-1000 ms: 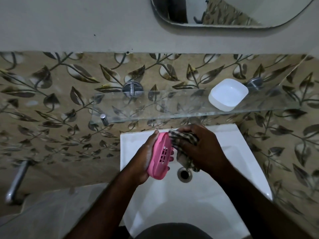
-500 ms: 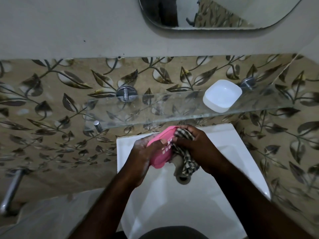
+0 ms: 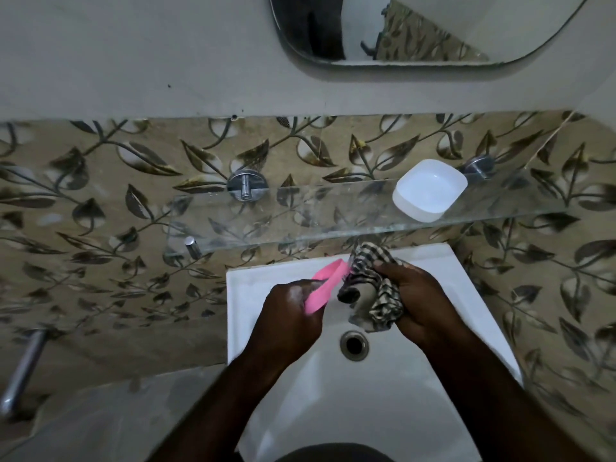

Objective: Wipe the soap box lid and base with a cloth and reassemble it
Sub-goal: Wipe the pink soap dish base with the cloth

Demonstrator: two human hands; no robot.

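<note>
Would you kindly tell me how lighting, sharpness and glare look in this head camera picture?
Head view: dim overall, the white sink and white dish brightest; no harsh glare, only soft sheen on the sink; the pink soap box part in the left hand looks soft-edged, probably motion blur; the checked cloth in the right hand reads sharper.

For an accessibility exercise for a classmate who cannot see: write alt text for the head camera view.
Over a white sink, a person's left hand holds a pink soap box piece while the right hand grips a checked cloth beside it. A white soap box half sits on the glass shelf above.
</note>
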